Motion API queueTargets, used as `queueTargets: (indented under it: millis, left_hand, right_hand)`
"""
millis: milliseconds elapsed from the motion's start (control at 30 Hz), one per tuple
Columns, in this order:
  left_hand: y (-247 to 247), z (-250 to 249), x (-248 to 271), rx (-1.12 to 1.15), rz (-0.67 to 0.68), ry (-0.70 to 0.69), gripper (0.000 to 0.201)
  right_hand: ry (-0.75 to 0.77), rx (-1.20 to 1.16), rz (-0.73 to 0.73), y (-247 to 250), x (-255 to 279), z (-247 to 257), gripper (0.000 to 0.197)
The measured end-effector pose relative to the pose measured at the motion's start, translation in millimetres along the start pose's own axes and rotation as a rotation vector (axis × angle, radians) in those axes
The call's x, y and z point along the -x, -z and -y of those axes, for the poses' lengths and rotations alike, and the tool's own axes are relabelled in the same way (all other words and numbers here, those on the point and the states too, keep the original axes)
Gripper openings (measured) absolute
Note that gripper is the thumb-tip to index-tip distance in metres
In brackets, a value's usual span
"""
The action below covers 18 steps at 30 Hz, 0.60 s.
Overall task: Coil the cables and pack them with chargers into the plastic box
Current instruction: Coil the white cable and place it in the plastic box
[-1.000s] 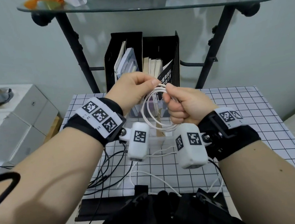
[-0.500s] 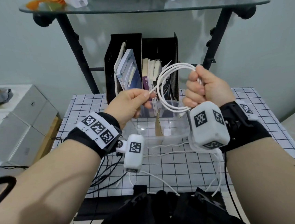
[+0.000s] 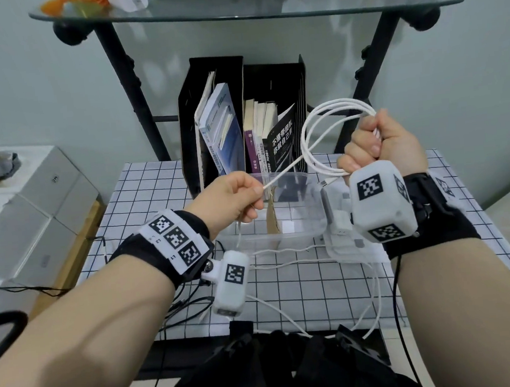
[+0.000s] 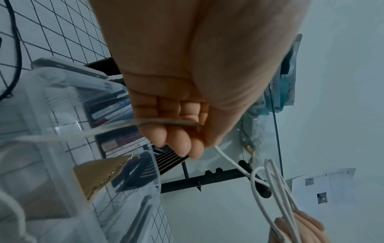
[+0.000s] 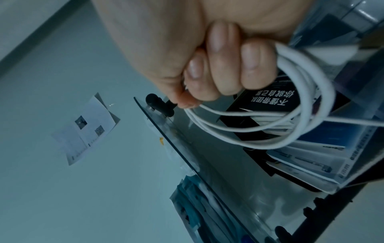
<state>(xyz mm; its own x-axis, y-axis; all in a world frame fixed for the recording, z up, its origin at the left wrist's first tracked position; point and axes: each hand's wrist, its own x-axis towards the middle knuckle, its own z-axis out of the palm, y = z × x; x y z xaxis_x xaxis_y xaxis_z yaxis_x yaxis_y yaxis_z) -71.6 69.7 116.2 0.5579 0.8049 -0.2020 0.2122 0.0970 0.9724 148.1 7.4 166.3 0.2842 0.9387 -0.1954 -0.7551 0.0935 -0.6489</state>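
Observation:
My right hand (image 3: 377, 144) grips a white cable (image 3: 327, 116) wound in several loops, held up above the clear plastic box (image 3: 294, 236) on the checked table (image 3: 317, 283). The loops (image 5: 249, 134) hang from my curled right fingers (image 5: 220, 65). A straight strand of the same cable runs down-left to my left hand (image 3: 239, 199), which pinches it between thumb and fingers (image 4: 187, 144); the slack drops from that hand toward the table. A white charger (image 3: 341, 224) lies at the box's right end, partly hidden by my right wrist camera. More white cables (image 3: 289, 313) trail across the table.
A black file holder (image 3: 237, 80) full of books stands right behind the box. A glass shelf (image 3: 232, 13) on black legs spans overhead. A cardboard divider (image 3: 273, 219) stands inside the box. Black cables (image 3: 183, 304) lie at the table's left front. White boxes (image 3: 33, 206) sit to the left.
My right hand rose up and to the right with the coil, away from the left hand. The left hand dropped lower, and the cable between them is now drawn straight.

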Motion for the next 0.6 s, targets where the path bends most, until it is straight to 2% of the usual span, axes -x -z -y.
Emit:
queueTargets:
  millis: [233,367,600]
  left_hand:
    - [4,11,2,-0.088,0.031,0.035,0.016]
    - [11,15,5,-0.141,0.006,0.069,0.018]
    - [4,5,3,-0.145,-0.017,0.034,0.012]
  right_hand:
    - [0.072,-0.058,-0.093,9,-5,15,0.043]
    - [0.127,-0.114,-0.126,16,-8,33,0.044]
    - [0.084,-0.006,-0.183,14,-9,19,0.041]
